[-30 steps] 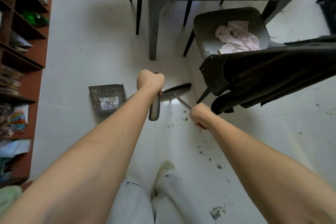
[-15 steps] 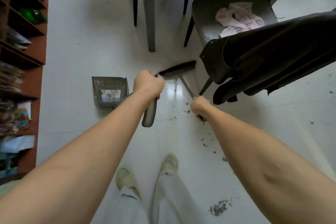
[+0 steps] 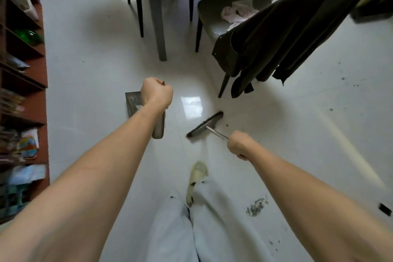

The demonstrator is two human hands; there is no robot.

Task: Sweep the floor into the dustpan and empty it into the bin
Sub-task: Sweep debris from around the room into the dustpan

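My left hand (image 3: pixel 157 93) grips the upright handle (image 3: pixel 159 126) of a grey dustpan (image 3: pixel 132 102), whose pan rests on the white floor and is mostly hidden behind my wrist. My right hand (image 3: pixel 240 144) grips the thin metal shaft (image 3: pixel 215 133) of a broom. Its dark brush head (image 3: pixel 205 124) lies angled on the floor just right of the dustpan handle. A small heap of grey dust (image 3: pixel 256 207) lies near my right forearm, and more specks are scattered to the right (image 3: pixel 342 78).
A grey chair (image 3: pixel 223 27) with a dark jacket (image 3: pixel 287 34) draped over it and a pink cloth on its seat stands ahead on the right. A table leg (image 3: pixel 157 23) stands ahead. Red-brown shelves (image 3: pixel 23 70) line the left. My slippered foot (image 3: pixel 196 178) is below.
The broom head has swept back toward me and to the right, away from the table. My left hand and the dustpan handle stayed about where they were. My view has shifted.
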